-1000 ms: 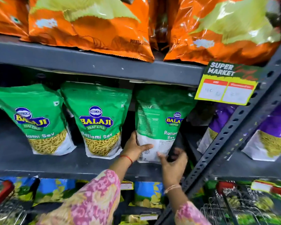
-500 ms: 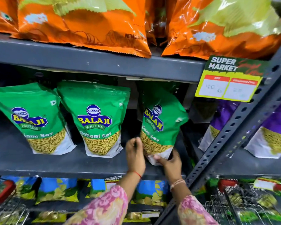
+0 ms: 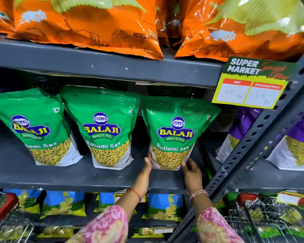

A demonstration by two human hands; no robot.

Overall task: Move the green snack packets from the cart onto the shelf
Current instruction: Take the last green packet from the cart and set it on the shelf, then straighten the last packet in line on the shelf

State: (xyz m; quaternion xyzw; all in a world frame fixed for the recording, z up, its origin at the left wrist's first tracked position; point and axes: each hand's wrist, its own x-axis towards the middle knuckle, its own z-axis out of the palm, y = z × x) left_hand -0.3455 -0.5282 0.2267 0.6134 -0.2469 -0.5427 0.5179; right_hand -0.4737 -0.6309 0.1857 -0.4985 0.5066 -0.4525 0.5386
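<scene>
A dark gap (image 3: 140,137) between the middle packet (image 3: 102,127) and right packet (image 3: 175,132) leaves passage, while the slanted upright (image 3: 253,137) blocks the right.

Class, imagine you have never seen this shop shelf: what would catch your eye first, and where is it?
Three bright green snack packets stand in a row on the grey middle shelf; the left hand and right hand flank the base of the rightmost packet. Above, shiny orange bags fill the top shelf, and a yellow-edged price card hangs at the right.
</scene>
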